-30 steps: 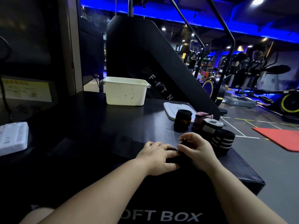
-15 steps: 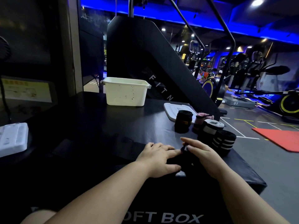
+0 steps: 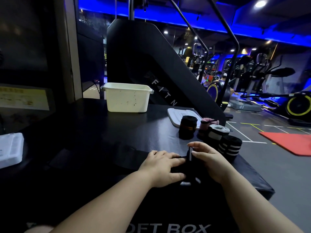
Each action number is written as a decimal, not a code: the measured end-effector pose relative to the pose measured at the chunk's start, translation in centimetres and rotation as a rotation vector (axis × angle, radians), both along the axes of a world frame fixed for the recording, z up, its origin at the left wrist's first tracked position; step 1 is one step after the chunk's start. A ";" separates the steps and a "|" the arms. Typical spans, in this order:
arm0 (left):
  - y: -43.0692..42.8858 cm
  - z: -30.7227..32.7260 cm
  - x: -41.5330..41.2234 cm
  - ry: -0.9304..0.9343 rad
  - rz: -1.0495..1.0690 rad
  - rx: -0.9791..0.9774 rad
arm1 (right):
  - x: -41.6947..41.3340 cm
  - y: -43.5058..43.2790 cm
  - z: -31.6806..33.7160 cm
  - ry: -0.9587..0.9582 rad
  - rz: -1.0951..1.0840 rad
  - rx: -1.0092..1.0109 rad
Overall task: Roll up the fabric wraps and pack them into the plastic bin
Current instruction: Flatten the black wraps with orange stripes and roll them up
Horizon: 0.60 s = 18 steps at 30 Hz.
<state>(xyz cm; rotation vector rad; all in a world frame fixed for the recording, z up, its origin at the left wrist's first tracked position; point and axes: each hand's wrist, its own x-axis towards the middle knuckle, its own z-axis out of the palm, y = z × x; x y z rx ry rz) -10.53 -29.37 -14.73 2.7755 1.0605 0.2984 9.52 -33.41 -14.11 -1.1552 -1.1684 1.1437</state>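
Only arms and hands in shot. Left forearm (image 3: pixel 109 202) and right forearm (image 3: pixel 252 204): bare from wrist down to the bottom frame edge, smooth, fairly thick; wide-angle lens stretches both near the edge. Left hand (image 3: pixel 159 168) and right hand (image 3: pixel 211 161): bare as well, broad backs, soft knuckles that barely stand out. Fingers (image 3: pixel 169 156) short, with rounded tips; nail detail too small to read. Rounded bare patch (image 3: pixel 38 230) at the bottom-left corner, just beside the left forearm, can't tell which body part. Light is dim with a blue cast, so finer surface detail on either arm is unreadable.
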 end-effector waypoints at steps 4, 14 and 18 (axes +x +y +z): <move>0.1 -0.2 0.0 -0.006 -0.001 0.009 | 0.2 0.2 0.1 -0.042 -0.005 -0.032; 0.0 -0.1 -0.1 -0.051 0.001 0.019 | 0.5 0.1 0.7 -0.156 -0.025 -0.077; 0.1 -0.2 0.1 -0.082 0.064 -0.003 | 0.4 -0.1 0.8 -0.362 -0.054 -0.081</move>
